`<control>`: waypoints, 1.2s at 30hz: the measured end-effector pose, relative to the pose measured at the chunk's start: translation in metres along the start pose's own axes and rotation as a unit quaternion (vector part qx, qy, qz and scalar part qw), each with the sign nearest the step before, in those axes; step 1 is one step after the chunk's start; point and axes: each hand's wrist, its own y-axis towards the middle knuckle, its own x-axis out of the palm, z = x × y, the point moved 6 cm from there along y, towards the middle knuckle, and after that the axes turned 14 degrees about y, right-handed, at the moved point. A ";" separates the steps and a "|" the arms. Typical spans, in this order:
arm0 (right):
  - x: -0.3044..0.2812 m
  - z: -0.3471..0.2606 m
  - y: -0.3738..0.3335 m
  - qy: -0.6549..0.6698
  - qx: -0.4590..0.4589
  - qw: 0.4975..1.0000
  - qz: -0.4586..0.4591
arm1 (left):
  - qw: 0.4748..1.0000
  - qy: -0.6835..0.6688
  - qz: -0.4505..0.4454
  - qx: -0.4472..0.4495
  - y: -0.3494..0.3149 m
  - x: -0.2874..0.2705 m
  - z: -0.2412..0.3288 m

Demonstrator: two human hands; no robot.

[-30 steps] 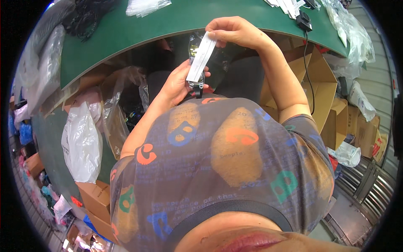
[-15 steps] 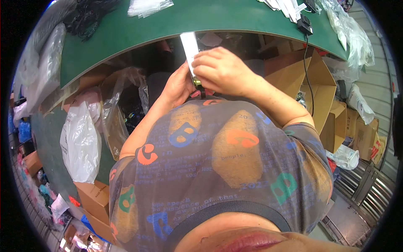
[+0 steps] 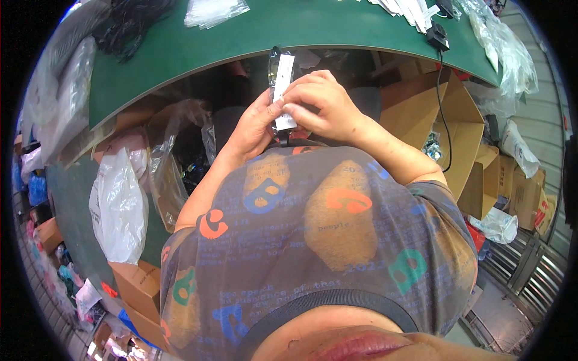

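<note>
In front of my chest I hold a narrow, shiny dark packet [image 3: 273, 67], tilted up toward the table edge. A long white printed label [image 3: 285, 75] lies along its face. My left hand [image 3: 256, 125] is closed round the lower part of the packet, with the thumb on the label. My right hand [image 3: 318, 102] has its thumb and fingers bent against the label's right side, closed on it. What the packet contains is too unclear to name. A dark end shows below the hands, close to my shirt.
Ahead curves a green table [image 3: 337, 27] with clear bags [image 3: 214, 11], white papers [image 3: 409, 12] and a black plug adapter [image 3: 438, 37]; its cable [image 3: 444, 108] hangs down on the right. Open cardboard boxes [image 3: 463, 129] stand at the right. White plastic bags [image 3: 118, 204] hang at the left.
The white label, earlier raised upright in my right fingers, now lies along the dark packet. The packet's far end has come up into sight, and my right hand has moved slightly lower.
</note>
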 end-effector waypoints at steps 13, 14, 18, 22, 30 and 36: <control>0.069 0.072 -0.030 0.805 0.215 0.553 -0.019 | 0.999 0.024 -0.024 0.002 -0.007 0.011 0.051; 0.070 0.079 -0.043 0.772 0.293 0.563 0.046 | 0.999 0.044 -0.003 0.013 -0.006 0.001 0.053; 0.026 0.065 -0.043 0.731 0.233 0.639 -0.047 | 0.991 0.087 0.073 0.074 -0.006 -0.039 0.077; -0.024 0.027 0.001 0.557 0.156 0.811 -0.090 | 0.987 0.091 0.111 0.068 -0.012 -0.049 0.073; 0.062 0.119 -0.010 0.605 0.266 0.742 0.110 | 0.999 -0.025 0.035 0.032 -0.010 -0.025 0.062; 0.113 0.096 -0.005 0.884 0.199 0.423 -0.021 | 0.997 -0.059 -0.042 0.012 -0.017 -0.008 0.068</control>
